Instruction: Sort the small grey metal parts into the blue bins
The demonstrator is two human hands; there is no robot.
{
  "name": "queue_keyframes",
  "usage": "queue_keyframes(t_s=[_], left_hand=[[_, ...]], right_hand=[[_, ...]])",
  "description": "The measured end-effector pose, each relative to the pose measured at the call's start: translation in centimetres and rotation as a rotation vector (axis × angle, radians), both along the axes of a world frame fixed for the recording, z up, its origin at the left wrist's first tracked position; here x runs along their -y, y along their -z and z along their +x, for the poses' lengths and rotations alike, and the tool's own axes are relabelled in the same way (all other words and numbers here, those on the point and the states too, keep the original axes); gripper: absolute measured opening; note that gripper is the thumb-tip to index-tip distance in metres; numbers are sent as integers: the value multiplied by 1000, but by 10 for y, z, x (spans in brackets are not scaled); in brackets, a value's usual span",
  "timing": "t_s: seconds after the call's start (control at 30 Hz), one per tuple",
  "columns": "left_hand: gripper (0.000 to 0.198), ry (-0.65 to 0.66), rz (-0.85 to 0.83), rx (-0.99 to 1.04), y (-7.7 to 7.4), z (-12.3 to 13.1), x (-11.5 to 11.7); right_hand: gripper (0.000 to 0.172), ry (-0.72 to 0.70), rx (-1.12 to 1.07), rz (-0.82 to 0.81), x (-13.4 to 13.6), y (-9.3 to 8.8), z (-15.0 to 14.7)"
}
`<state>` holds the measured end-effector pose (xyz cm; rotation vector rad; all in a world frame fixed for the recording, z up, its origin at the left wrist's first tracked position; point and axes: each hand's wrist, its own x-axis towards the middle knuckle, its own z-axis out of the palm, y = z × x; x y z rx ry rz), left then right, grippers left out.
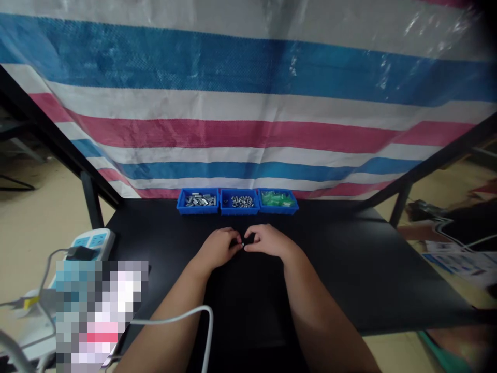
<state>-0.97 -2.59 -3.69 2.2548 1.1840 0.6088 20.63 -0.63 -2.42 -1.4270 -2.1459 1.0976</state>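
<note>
My left hand [222,247] is over the black tabletop, its thumb and fingers closed in a pinch on a small shiny piece [243,244]. The piece is too small to name. From the other side, my right hand [268,241] is curled toward it, with the thumb tip at the piece and a dark gap between thumb and forefinger. Beyond the hands stand three blue bins in a row. Silver metal pieces [200,200] fill the left bin, small shiny metal parts [243,201] the middle one, and green plastic-looking items [277,198] the right one.
A striped plastic sheet [248,134] hangs behind the black table [334,264]. At the left lie a white power strip [104,241] and a pixelated device [112,305]. A white cable [174,315] loops across my left forearm. Part of another person shows at the far right.
</note>
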Motion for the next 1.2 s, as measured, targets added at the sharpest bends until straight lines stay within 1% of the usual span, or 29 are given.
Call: queue_keyframes(t_s=[0.07,0.13,0.2,0.23,0.3,0.4,0.47,0.5,0.53,0.6,0.7,0.77,0.83,0.9,0.97,1.03,1.1,1.2], left_hand=[[8,-58,-14,15,0,0,-1],[9,-115,-41,33,1,0,-2],[8,-166,-79,58,2,0,-2],[7,-190,-94,73,3,-1,-3],[6,-217,-112,102,4,-2,-3],[4,-225,-126,141,5,-2,-4],[5,-232,-139,168,5,-3,-5],[5,-239,-144,183,5,-3,-6],[5,-250,-148,200,5,-3,-6],[6,-288,-148,238,5,-3,-7],[9,-349,-145,310,6,-3,-9],[10,-365,-158,375,7,-3,-10],[11,-372,-176,451,9,-2,-11],[12,-373,-189,514,11,-2,-12],[13,-358,-203,535,12,-2,-11],[17,-337,-213,491,13,-2,-10],[22,-324,-220,428,12,-3,-9],[20,-309,-219,384,11,-4,-9]], right_hand=[[13,-19,-5,-96,3,5,-2],[6,-22,-5,-140,5,8,-6],[5,-48,-40,-135,3,7,-11],[4,-42,-86,-102,1,5,-14],[10,50,-240,25,-7,2,-21],[24,311,-524,247,-23,2,-34],[33,433,-618,324,-31,7,-41],[36,458,-616,339,-33,11,-43],[36,456,-581,341,-33,15,-44],[29,396,-463,316,-28,23,-43],[27,266,-347,205,-18,29,-41],[30,205,-380,81,-14,31,-42],[33,161,-460,-35,-13,31,-45],[35,131,-529,-109,-14,31,-46],[36,117,-526,-138,-15,31,-44],[34,141,-456,-90,-15,27,-41],[30,192,-434,50,-16,19,-39],[26,265,-556,287,-23,-2,-43]])
